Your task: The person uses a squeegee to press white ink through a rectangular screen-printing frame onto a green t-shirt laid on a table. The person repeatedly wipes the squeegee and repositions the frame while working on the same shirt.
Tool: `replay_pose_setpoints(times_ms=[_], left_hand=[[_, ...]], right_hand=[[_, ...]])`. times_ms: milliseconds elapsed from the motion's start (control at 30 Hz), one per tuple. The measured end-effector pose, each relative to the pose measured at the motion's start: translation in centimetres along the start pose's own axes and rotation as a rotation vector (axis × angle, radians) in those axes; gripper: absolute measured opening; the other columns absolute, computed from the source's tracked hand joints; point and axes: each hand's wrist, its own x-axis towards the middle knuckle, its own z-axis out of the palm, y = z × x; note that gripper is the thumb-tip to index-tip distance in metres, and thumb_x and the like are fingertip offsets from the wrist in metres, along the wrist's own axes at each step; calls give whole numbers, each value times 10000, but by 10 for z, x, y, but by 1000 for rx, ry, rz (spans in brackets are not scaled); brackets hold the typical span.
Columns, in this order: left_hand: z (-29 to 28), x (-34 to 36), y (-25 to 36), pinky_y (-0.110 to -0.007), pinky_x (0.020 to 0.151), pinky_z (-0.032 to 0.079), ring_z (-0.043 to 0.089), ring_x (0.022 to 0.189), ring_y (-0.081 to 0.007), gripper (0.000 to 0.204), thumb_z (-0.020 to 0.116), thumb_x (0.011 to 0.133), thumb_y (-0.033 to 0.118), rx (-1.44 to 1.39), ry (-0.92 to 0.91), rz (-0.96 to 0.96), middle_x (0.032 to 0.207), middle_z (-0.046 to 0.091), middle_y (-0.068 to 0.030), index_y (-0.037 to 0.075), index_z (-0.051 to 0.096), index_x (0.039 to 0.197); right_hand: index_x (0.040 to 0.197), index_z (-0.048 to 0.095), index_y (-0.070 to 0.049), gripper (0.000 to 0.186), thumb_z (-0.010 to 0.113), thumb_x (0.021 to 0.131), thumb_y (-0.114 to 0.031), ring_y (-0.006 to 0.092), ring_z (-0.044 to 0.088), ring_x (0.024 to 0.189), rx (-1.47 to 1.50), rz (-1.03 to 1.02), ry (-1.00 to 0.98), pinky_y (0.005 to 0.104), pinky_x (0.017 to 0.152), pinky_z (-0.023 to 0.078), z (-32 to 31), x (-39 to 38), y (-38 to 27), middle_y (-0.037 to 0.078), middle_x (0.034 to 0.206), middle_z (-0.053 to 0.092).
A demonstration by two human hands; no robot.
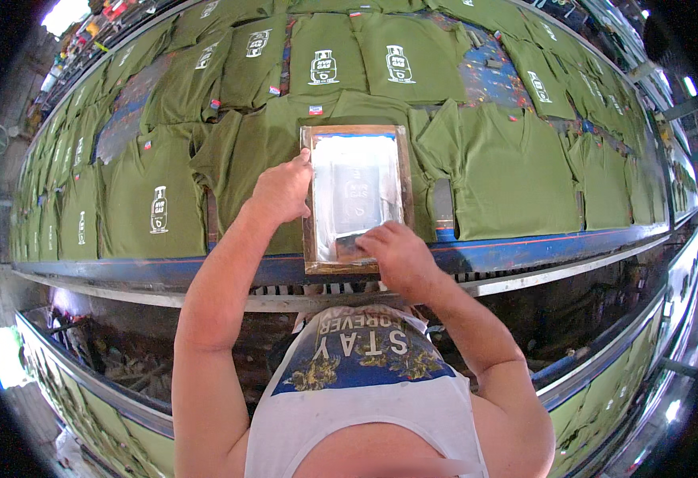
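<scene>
A wood-framed printing screen (307, 239) lies flat on an olive-green T-shirt (260, 147) in front of me. White ink coats its mesh, and a bottle-shaped design shows faintly in the middle. My left hand (282, 190) is closed round the screen's left edge, the thumb and fingers against the wood. Inside the frame, near its close end, my right hand (400, 256) grips a dark-edged squeegee (349, 245) that rests on the mesh. The fingers hide part of the squeegee. The shirt's front is covered by the screen.
Rows of olive shirts cover the long blue table; several, like the printed shirt (154, 191) at left, bear white prints. A plain shirt (516, 171) lies at right. A pale metal rail (524, 279) runs along the near side. Behind me stands another table with green shirts (110, 426).
</scene>
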Motion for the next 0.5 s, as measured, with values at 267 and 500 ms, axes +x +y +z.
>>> replay_pose_setpoints(times_ms=[267, 500], left_hand=[[-4, -2, 2, -481, 1096, 658, 756, 1332, -373, 959, 1082, 704, 235, 24, -39, -9, 1757, 516, -234, -59, 634, 1498], [-1, -4, -4, -495, 1044, 674, 789, 1262, -386, 937, 1074, 690, 237, -14, -14, 25, 1731, 534, -270, -77, 656, 1467]], right_hand=[[1289, 773, -16, 458, 723, 836, 23, 419, 695, 1211, 123, 64, 26, 519, 1101, 571, 7, -27, -13, 158, 1299, 746], [1364, 747, -56, 520, 738, 844, -71, 391, 677, 1351, 3, 13, 194, 528, 1151, 560, 41, -23, -5, 136, 1358, 712]])
